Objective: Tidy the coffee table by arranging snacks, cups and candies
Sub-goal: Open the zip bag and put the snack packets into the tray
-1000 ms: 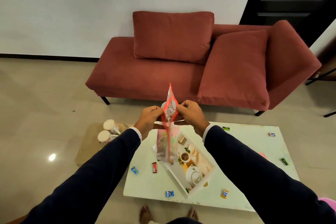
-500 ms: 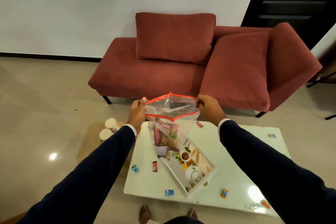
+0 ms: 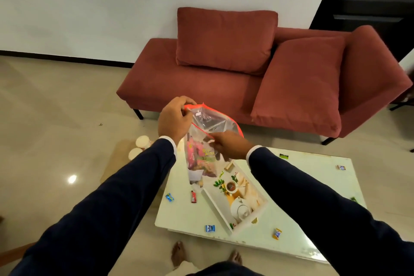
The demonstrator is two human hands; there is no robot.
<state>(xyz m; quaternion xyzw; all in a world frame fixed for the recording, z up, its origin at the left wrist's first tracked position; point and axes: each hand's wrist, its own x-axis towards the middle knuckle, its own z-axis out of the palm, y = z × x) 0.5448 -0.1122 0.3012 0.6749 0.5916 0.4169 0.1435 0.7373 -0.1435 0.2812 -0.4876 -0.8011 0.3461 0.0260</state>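
Observation:
A clear zip bag (image 3: 207,139) with a red-orange rim hangs above the white coffee table (image 3: 313,188), holding several snack packets. My left hand (image 3: 174,119) grips the rim's far left corner. My right hand (image 3: 228,144) pinches the near edge of the mouth, which gapes open. Wrapped candies lie scattered on the table: a blue one (image 3: 169,197), a red one (image 3: 193,196), another blue one (image 3: 210,228) and a yellow one (image 3: 277,233). Two paper cups (image 3: 142,141) stand on the floor to the left.
A white tray (image 3: 237,199) printed with a teapot and cup lies askew on the table. More candies (image 3: 283,156) sit near the far edge. A red sofa (image 3: 246,69) stands behind. My bare feet (image 3: 179,255) are at the table's near edge.
The bag went from pinched flat to pulled wide open. My right hand has since come in from the right corner to the near edge of the mouth, and the bag has tilted.

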